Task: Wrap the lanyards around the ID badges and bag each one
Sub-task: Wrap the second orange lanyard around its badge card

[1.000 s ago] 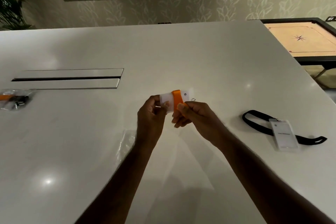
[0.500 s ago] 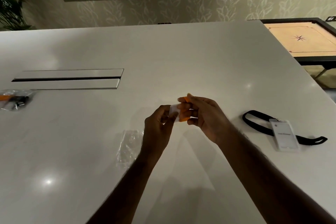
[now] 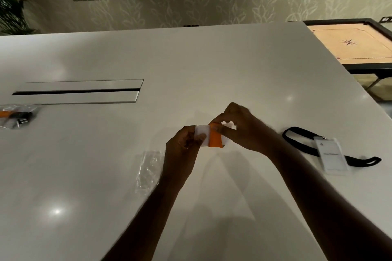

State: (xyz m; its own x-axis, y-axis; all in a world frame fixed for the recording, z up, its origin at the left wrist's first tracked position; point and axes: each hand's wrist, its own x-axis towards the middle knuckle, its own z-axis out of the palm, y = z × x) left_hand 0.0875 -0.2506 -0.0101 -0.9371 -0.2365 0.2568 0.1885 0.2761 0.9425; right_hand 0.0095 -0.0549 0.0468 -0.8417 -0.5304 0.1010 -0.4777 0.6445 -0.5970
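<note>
Two hands (image 3: pixel 182 146) (image 3: pixel 244 129) pinch one badge (image 3: pixel 201 136) (orange lanyard (image 3: pixel 215 141) wrapped); one empty bag (image 3: pixel 149 168).

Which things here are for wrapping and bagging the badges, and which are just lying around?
For the job:
- badge with orange lanyard, held by left hand and right hand
- empty clear bag
- badge with black lanyard
- filled bag

Just lying around:
- game board
- plant
- table slot

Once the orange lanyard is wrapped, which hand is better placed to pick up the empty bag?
Left, probably. The left hand is nearest the clear bag; the right hand pinches the orange lanyard round the badge.
</note>
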